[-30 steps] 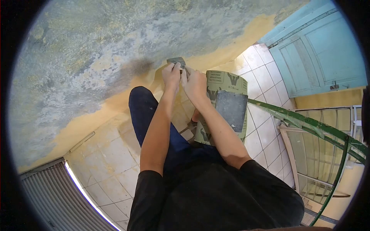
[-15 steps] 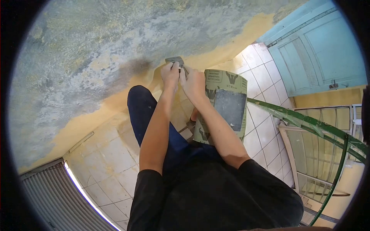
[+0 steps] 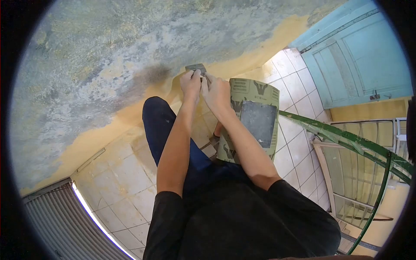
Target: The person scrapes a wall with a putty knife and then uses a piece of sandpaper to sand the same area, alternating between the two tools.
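Note:
Both hands meet in front of the patchy grey and yellow wall [image 3: 108,56]. My left hand [image 3: 190,83] is closed on a small dark grey sheet [image 3: 196,67], whose upper part shows above the fingers. Right beside it, my right hand [image 3: 216,90] pinches the same sheet near its right edge. A larger greenish printed sheet [image 3: 253,89] with a dark grey rectangle on it lies over my right leg, partly under my right forearm. The fingertips and the lower part of the small sheet are partly hidden.
My bent left knee [image 3: 157,108] is close to the wall. A green metal rail [image 3: 346,138] crosses at the right, before a glazed frame [image 3: 359,169]. A light blue door [image 3: 355,56] stands upper right, a corrugated shutter [image 3: 60,221] lower left. Tiles [image 3: 125,182] cover the floor.

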Available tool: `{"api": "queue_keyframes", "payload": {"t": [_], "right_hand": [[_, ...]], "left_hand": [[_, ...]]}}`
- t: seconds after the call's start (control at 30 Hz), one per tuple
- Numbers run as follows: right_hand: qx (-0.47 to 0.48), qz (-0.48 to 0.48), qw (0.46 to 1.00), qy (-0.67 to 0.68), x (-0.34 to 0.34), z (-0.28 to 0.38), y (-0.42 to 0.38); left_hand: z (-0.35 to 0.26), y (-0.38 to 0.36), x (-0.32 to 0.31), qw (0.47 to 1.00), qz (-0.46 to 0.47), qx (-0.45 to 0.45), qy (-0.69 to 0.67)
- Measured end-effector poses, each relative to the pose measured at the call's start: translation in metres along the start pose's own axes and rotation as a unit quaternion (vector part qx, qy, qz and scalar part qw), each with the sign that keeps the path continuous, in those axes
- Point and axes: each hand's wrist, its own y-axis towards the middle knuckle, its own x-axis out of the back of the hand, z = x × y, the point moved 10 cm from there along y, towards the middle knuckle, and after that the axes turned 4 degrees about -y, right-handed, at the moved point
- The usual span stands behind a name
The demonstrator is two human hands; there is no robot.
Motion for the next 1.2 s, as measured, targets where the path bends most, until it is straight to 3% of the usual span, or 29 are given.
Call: {"api": "queue_keyframes", "payload": {"t": [0.03,0.13,0.2,0.3,0.37,0.53,0.63,0.73,0.83,0.93,1.1,1.2], "right_hand": [[0.005,-0.031,1.0,0.002,0.007,0.004,-0.002],[-0.036,0.036,0.999,0.019,-0.014,-0.013,0.0],[-0.032,0.037,0.999,0.011,-0.003,-0.008,-0.002],[-0.011,0.017,1.0,0.007,-0.002,0.003,0.005],[-0.009,-0.004,1.0,-0.002,-0.001,-0.003,-0.006],[-0.041,0.011,0.999,0.014,0.007,0.0,0.001],[-0.036,0.027,0.999,0.012,-0.011,-0.013,0.0],[-0.022,0.023,0.999,0.038,-0.008,-0.014,0.002],[-0.021,-0.019,0.999,0.018,0.004,-0.003,-0.001],[-0.021,0.017,1.0,0.014,-0.018,-0.017,0.0],[-0.02,0.0,0.999,0.042,-0.003,0.0,0.005],[-0.021,0.017,0.999,0.033,-0.01,-0.01,-0.001]], "left_hand": [[-0.005,0.003,0.002,1.0,-0.003,0.0,0.0],[0.007,0.0,-0.001,0.999,0.022,-0.002,-0.049],[0.003,-0.001,0.002,1.0,-0.002,0.004,0.01],[-0.024,-0.012,0.001,1.0,0.014,0.005,-0.013],[0.013,-0.003,0.004,1.0,0.004,0.008,-0.02],[0.001,0.008,0.001,0.999,-0.001,-0.026,-0.023],[0.021,-0.002,0.002,1.0,0.006,0.014,-0.027],[0.016,0.009,0.002,0.998,-0.026,-0.047,0.038],[-0.001,0.008,0.0,0.999,0.015,-0.031,-0.002],[0.021,0.007,-0.001,1.0,0.013,-0.007,-0.015],[-0.018,-0.007,0.005,0.998,0.007,-0.032,0.044],[0.0,-0.004,0.007,0.998,-0.007,0.006,0.062]]}}
